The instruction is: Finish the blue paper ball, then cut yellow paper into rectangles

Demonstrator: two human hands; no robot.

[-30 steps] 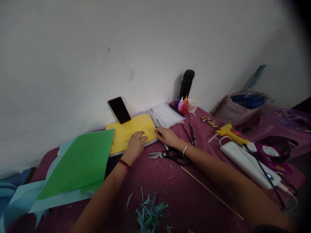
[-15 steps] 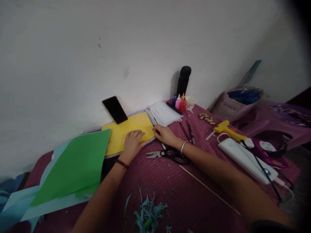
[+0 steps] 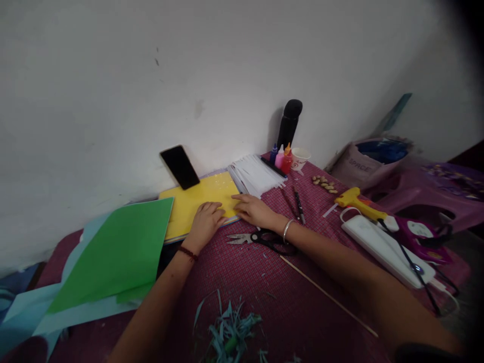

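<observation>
A stack of coloured sheets with a yellow sheet (image 3: 185, 206) on top lies against the wall. My left hand (image 3: 206, 222) rests on its front edge, fingers stretched over the yellow surface and holding nothing. At the stack's right edge is my right hand (image 3: 254, 209), palm down, with its fingers extended onto the yellow sheet. Scissors (image 3: 240, 238) with black handles lie just in front of my right hand, partly under the wrist. A phone (image 3: 180, 166) leans on the wall at the back of the stack.
Left lies a green sheet (image 3: 121, 252) over pale blue ones. White paper strips (image 3: 257, 174), small paint bottles (image 3: 286, 160), a paper cup (image 3: 300, 158) and a black flask (image 3: 290, 123) stand behind. A yellow glue gun (image 3: 359, 204), white power bank (image 3: 385, 249), thin stick (image 3: 328, 295) and shredded blue paper (image 3: 232, 330) surround.
My right hand has loosened its pinch at the stack's right edge and its fingers now reach onto the yellow sheet. The left hand has barely moved.
</observation>
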